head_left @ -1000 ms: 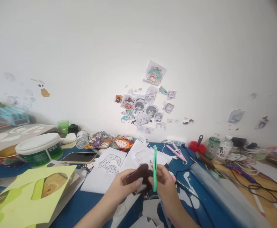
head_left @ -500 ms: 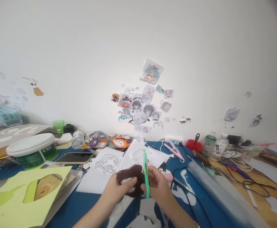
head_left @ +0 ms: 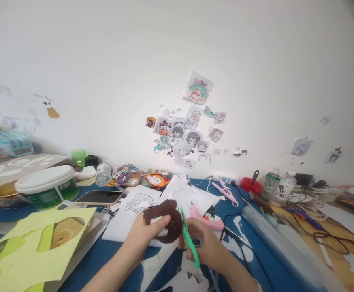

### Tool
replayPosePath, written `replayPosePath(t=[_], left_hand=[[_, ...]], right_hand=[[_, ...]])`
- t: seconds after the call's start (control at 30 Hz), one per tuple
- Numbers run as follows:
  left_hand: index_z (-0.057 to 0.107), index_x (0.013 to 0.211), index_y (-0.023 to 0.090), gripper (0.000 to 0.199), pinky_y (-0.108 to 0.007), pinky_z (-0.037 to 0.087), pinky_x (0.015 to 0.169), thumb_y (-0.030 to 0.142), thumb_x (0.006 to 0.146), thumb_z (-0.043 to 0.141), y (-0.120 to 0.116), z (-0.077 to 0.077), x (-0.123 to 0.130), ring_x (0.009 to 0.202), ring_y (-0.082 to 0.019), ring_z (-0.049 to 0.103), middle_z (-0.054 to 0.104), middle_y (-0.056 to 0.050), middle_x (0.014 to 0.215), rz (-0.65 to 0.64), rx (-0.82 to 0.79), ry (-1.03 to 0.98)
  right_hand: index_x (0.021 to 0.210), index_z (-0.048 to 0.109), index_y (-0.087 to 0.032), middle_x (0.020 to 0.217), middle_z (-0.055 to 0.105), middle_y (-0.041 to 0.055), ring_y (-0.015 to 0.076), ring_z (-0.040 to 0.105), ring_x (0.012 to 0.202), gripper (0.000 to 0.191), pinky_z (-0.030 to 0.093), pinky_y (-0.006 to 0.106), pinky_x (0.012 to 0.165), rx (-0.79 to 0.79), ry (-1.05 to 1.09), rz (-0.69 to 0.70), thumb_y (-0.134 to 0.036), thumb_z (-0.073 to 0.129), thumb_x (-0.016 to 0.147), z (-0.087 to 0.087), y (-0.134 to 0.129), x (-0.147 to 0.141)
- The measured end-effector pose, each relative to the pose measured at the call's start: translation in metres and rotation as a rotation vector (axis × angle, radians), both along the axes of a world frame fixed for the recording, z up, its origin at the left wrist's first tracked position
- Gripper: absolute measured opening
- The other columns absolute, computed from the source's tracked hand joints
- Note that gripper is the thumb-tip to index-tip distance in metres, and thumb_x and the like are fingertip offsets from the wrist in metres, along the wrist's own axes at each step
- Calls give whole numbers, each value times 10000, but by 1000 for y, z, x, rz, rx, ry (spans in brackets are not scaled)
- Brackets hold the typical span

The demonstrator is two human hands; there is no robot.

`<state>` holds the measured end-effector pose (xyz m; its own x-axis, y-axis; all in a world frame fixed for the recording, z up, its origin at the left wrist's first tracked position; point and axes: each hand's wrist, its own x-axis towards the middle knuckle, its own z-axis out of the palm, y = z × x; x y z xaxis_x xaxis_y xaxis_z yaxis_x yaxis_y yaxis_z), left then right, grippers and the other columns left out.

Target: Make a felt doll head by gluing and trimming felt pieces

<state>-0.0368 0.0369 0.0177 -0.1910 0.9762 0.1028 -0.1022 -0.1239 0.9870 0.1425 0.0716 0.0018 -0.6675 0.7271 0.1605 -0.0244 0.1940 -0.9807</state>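
A dark brown, rounded cutout with a white patch (head_left: 174, 228) is gripped in my left hand (head_left: 141, 235), the thumb lying across its face. My right hand (head_left: 206, 242) is closed around the handles of green scissors (head_left: 190, 242), held at the cutout's right edge. I cannot make out whether the blades touch it. Beneath the hands lie pale offcuts (head_left: 185, 280). Just beyond the right hand rests a pink glue gun (head_left: 205, 221). Behind the cutout is a sheet with a line drawing (head_left: 139, 202).
To the left are yellow-green cut sheets (head_left: 64, 259), a phone (head_left: 99, 197) and a white-lidded green tub (head_left: 46, 198). A clear plastic roll (head_left: 274, 239), black cables and bottles (head_left: 271, 181) occupy the right side. Finished-looking colourful cutouts (head_left: 128, 175) line the wall.
The brown cutout has turned and tilted up in my left hand. The scissors have swung and shifted down, away from upright. The pink glue gun is less covered by my right hand.
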Motion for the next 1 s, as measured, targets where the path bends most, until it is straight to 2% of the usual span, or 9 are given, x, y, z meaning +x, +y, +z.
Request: replayPosePath(t=[0.1,0.2,0.37,0.47,0.67,0.73,0.83,1.0], left_hand=[[691,870,141,414,-397,483,797,462,609,710,0,0,0,880,-297,635,727,-103,861,-56,-6,60],[692,900,147,415,-390,483,797,451,618,699,-1,2,0,902,-301,631,728,-95,862,-67,2,83],[694,910,157,386,-363,502,748,425,632,690,1,4,-3,891,-294,636,728,-80,805,-68,-26,156],[696,887,152,380,-349,510,719,433,630,690,2,1,-4,868,-287,643,730,-87,844,-84,-37,183],[698,917,145,441,-365,514,733,460,608,692,1,1,-3,899,-305,637,729,-103,881,-43,-16,160],[696,933,151,441,-371,507,760,451,609,694,1,2,-4,917,-305,632,729,-93,877,-16,0,154],[688,956,151,452,-369,512,739,454,621,691,1,3,-6,907,-304,636,728,-92,855,-54,-21,164],[684,955,144,471,-367,518,723,475,621,688,2,3,-6,896,-302,639,726,-96,830,-78,-39,167]], right_hand=[[971,605,-192,688,608,-15,179,569,710,371,437,345,742,15,44,42,-113,625,609,-1,0,1],[1012,593,-199,773,632,7,197,589,779,360,440,355,772,25,40,74,-171,630,656,-2,-1,3],[1015,588,-196,796,634,19,205,589,797,343,437,365,797,63,32,79,-256,665,687,-3,0,3],[985,580,-189,785,616,24,200,582,780,324,443,356,779,51,69,57,-317,674,703,-6,0,2],[943,582,-200,757,594,-7,170,554,750,294,432,340,783,52,-22,37,-190,674,664,-2,0,4],[942,580,-199,771,599,-4,170,552,753,287,423,351,806,64,-31,41,-197,670,669,-1,-1,5],[956,571,-201,795,600,10,185,559,784,296,413,365,825,44,0,65,-301,676,698,-3,-2,5],[1026,567,-197,807,599,28,198,555,794,485,418,359,794,29,42,90,-516,678,678,-8,0,4]])
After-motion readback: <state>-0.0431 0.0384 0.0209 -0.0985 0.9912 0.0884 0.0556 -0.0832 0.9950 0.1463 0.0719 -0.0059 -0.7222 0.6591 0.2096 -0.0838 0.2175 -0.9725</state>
